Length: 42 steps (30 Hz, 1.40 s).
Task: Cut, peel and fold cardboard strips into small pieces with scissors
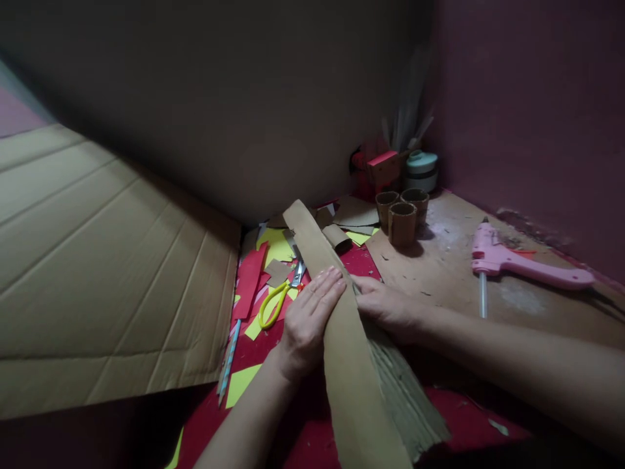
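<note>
A long brown cardboard strip (359,352) runs from the bottom edge toward the middle of the view. Along its right side hangs a rough, ridged cardboard layer (405,384); whether the two are one piece, I cannot tell. My left hand (312,312) grips the strip from the left, fingers together across its upper face and thumb hidden. From the right, my right hand (385,303) is closed at the strip's edge, its fingertips partly hidden behind it. Just left of the strip, yellow-handled scissors (276,303) lie on paper scraps.
A large creased cardboard sheet (107,280) stands at left. Three small cardboard cups (403,225) stand at the back, near a teal lidded container (421,170). A pink glue gun (508,260) lies at right. Pencils (228,365) and yellow paper (241,384) lie on the red surface.
</note>
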Available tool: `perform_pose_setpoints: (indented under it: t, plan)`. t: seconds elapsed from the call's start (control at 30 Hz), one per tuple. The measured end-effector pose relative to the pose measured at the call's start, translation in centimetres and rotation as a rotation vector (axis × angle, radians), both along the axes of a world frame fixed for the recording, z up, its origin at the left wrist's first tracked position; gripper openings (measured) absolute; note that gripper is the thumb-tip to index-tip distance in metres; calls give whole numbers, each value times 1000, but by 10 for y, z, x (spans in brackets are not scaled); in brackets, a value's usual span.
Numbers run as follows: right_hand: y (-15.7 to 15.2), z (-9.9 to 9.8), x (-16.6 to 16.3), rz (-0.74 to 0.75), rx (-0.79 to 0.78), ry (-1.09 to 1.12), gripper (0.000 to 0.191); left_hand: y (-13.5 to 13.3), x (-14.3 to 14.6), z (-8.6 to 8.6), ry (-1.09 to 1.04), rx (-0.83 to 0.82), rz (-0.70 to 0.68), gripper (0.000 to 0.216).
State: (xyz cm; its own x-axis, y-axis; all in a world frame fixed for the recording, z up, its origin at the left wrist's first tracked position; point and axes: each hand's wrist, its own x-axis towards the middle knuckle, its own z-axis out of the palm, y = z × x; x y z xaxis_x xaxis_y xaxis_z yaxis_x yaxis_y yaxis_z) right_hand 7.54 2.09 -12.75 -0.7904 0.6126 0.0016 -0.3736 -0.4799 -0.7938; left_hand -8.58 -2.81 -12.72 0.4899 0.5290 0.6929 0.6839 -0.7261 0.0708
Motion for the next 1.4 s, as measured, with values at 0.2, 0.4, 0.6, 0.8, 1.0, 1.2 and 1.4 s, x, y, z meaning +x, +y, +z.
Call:
perform_pose_setpoints:
  t: [0.2, 0.4, 0.6, 0.8, 1.0, 1.2, 1.4]
  plan:
    - [1, 2, -2, 170, -65, -175, 61, -8, -9, -7, -330, -242, 116, 39]
    - [3, 4, 0, 159, -44, -194, 63, -4, -10, -20, -605, -531, 180, 31]
    - [5, -2, 0, 125, -12, -172, 52, 1, -7, -12, -401, -388, 161, 31]
    - [6, -2, 1, 10, 36, -91, 51, 1, -8, -3, -77, -269, 31, 47]
    - [5, 5, 3, -16, 76, -101, 55, 1, -6, -1, 4, -180, 66, 53]
    - [6, 10, 6, 71, 8, -134, 52, -3, -16, 3, -473, -282, 241, 44]
    - [13, 22, 20, 287, -99, -120, 37, 10, -27, 17, -1583, -687, 264, 32]
